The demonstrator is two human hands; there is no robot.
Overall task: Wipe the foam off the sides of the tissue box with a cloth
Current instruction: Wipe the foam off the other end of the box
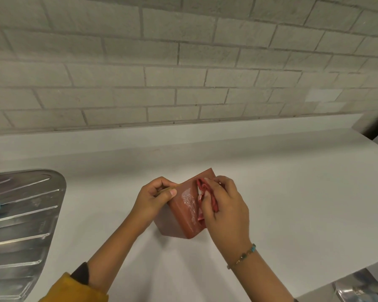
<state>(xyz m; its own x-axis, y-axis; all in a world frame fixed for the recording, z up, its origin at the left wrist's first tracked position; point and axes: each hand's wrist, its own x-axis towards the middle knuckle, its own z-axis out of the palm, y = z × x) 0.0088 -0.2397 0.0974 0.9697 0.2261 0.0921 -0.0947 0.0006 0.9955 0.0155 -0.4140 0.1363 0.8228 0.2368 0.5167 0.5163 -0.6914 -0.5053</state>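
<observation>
Hands meet on the tissue box (pixel 183 219) from both sides: the left hand (pixel 155 197) curls round its upper left edge, steadying it, while the right hand (pixel 225 205) grips a bunched red cloth (pixel 207 192) pressed to the upward-facing side. Foam (pixel 189 200) streaks that side just left of the cloth, between the 2 hands, so the right hand is nearer and the wipe would likely run leftward. The box stands tilted on the white bench (pixel 292 182), long axis pointing away toward the brick wall (pixel 183 62). A steel drainboard (pixel 24 214) lies well apart to the left; nothing blocks the cloth's path.
</observation>
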